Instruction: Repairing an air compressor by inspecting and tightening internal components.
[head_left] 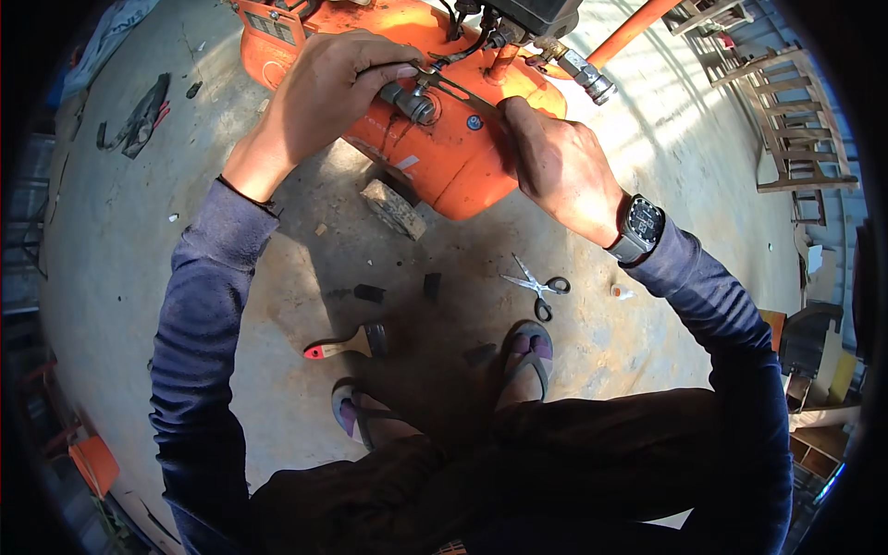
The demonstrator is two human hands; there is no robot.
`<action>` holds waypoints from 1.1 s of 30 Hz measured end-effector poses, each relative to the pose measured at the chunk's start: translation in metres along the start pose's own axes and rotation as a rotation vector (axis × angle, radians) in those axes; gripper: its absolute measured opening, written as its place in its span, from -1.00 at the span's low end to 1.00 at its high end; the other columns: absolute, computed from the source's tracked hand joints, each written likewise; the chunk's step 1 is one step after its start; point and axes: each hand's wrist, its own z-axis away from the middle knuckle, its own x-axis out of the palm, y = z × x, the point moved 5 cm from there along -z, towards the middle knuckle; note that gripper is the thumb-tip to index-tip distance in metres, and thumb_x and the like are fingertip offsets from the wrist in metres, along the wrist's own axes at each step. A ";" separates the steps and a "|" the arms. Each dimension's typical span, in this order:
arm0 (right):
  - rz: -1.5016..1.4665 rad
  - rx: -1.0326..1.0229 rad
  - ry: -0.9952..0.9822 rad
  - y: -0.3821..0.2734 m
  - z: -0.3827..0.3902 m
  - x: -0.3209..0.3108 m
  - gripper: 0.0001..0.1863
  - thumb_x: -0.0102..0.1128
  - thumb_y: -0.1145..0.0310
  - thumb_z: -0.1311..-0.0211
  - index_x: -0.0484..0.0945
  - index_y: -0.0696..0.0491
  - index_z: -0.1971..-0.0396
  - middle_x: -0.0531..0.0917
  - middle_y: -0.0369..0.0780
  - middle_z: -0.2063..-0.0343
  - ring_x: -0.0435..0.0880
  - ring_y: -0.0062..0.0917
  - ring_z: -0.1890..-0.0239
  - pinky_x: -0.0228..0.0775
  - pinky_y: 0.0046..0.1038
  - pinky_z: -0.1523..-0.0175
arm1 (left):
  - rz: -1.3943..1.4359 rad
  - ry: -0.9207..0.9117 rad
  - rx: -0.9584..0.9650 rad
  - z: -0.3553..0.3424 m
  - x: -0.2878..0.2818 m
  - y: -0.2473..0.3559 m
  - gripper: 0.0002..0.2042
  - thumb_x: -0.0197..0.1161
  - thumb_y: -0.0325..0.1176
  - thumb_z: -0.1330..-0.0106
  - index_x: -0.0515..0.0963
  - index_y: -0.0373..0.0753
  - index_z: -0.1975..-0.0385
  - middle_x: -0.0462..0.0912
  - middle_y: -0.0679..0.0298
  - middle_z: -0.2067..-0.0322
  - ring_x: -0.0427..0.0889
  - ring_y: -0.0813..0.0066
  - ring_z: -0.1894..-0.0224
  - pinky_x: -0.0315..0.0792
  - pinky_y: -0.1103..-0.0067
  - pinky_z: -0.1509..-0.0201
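Observation:
Above an orange air compressor tank (453, 171), both my hands are at a small brass-and-steel fitting near a silver quick coupler (408, 102). A flat metal wrench (450, 88) with a slotted handle spans between them. My right hand (569, 166) is closed around the handle's right end, its fingers partly hidden behind the hand. My left hand (324, 88) is closed, thumb and fingers pinched at the wrench's head beside the fitting. Exactly what lies under those fingertips is hidden. A second silver coupler (587, 79) sticks out to the right of the black pressure switch box (536, 14).
On the concrete floor lie open scissors (536, 287), a paint brush (344, 346) and dark scraps. A stone block (393, 209) sits by the tank. Dark cloth (143, 120) lies at the left; wooden chairs (795, 129) stand at the right. My sandalled feet are below.

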 end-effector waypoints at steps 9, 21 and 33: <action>0.159 0.000 0.041 -0.029 -0.006 -0.017 -0.83 0.19 0.47 -0.26 0.43 0.14 0.21 0.61 0.01 0.47 0.63 0.00 0.40 0.46 -0.15 0.35 | -0.107 0.003 0.148 -0.005 0.001 -0.008 -0.85 0.31 -0.45 -0.26 0.71 -0.33 0.24 0.76 0.13 0.29 0.72 0.14 0.21 0.57 0.36 0.08; 0.029 -0.108 0.100 -0.034 -0.020 -0.041 -0.79 0.19 0.35 -0.40 0.51 0.16 0.40 0.56 -0.05 0.63 0.56 -0.09 0.54 0.41 -0.25 0.41 | -0.152 -0.050 0.179 -0.007 0.002 -0.018 -0.87 0.28 -0.47 -0.26 0.72 -0.32 0.27 0.75 0.13 0.34 0.72 0.12 0.24 0.56 0.34 0.09; 0.005 -0.198 -0.015 -0.063 -0.098 -0.076 -0.87 0.20 0.46 -0.14 0.55 0.20 0.53 0.59 0.01 0.62 0.61 -0.07 0.52 0.46 -0.22 0.39 | -0.063 -0.322 -0.125 -0.007 0.007 -0.021 -0.86 0.28 -0.41 -0.27 0.71 -0.32 0.30 0.71 0.12 0.34 0.69 0.13 0.22 0.52 0.33 0.10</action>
